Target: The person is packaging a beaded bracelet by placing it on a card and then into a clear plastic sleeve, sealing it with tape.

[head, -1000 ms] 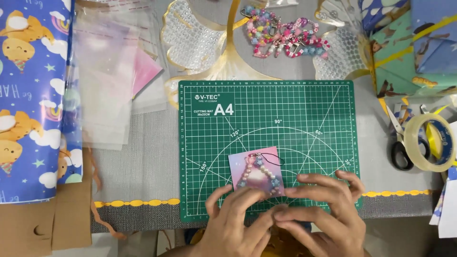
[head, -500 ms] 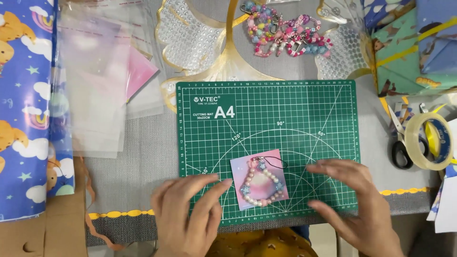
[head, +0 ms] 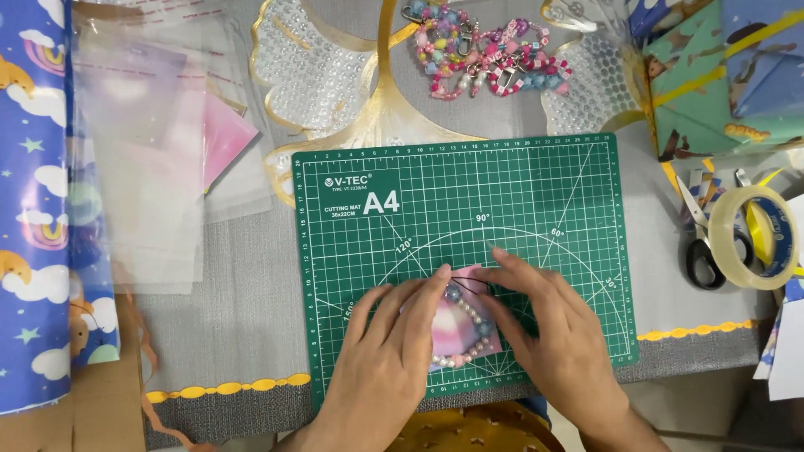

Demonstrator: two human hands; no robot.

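- The left hand (head: 394, 351) lies palm down at the near edge of the green cutting mat (head: 553, 192), its fingers held close together and laid flat over the left half of a small pink-and-purple card (head: 456, 331).
- The right hand (head: 553, 322) lies beside it, fingers slightly spread; the fingertips press on the card's top right edge, and the thumb rests along its right side.
- The card sits low on the mat, near the middle of its near edge, tilted a little. A beaded bracelet (head: 469, 322) of pale and bluish beads lies on it, showing between the two hands.
- The mat rests on a grey table cover (head: 251, 318) with a yellow scalloped trim along its near edge.
- To the right, off the mat, a roll of clear tape (head: 754, 238) lies against black-handled scissors (head: 708, 251).
- To the left, a stack of clear plastic sleeves (head: 151, 167) lies beside blue patterned wrapping paper (head: 33, 209).
- Beyond the mat, a heap of colourful bead chains (head: 486, 50) lies on a clear, gold-edged beaded tray (head: 310, 67).
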